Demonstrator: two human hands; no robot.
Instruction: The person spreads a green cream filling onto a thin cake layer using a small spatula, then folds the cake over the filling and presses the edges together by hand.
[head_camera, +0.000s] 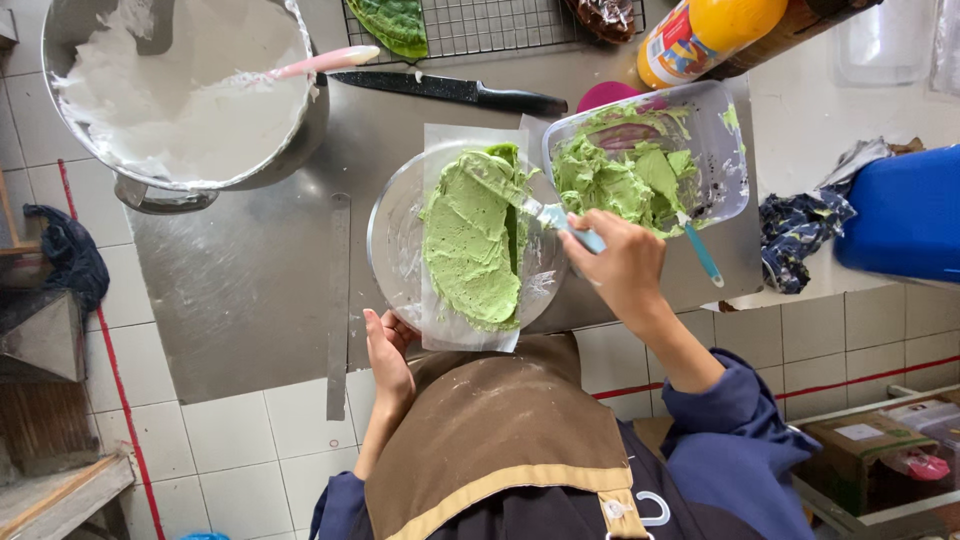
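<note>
1. While the right hand (622, 262) closes its fingers around the light-blue handle of a small spatula (560, 222), the blade lies on the green cream layer (472, 240).
2. That green layer sits on a sheet of white parchment paper (440, 160), which rests on a round clear glass turntable plate (392, 240) near the front edge of the steel desk (240, 280).
3. The left hand (385, 350) rests at the near rim of the plate, fingers held together and lightly curled against the paper's lower edge.
4. Just right of the plate stands a clear rectangular plastic tub of green cream (650, 160), with a second blue-handled tool (702, 252) leaning out of it.
5. At the far left stands a large steel mixing bowl of white cream (190, 100), with a pink spatula (325, 62) lying across its rim.
6. Beyond the plate, a black-handled knife (450, 90) lies on the desk, just before a wire cooling rack (500, 25).
7. An orange bottle (700, 35) lies at the far right, and a blue plastic container (905, 215) sits at the right edge.
</note>
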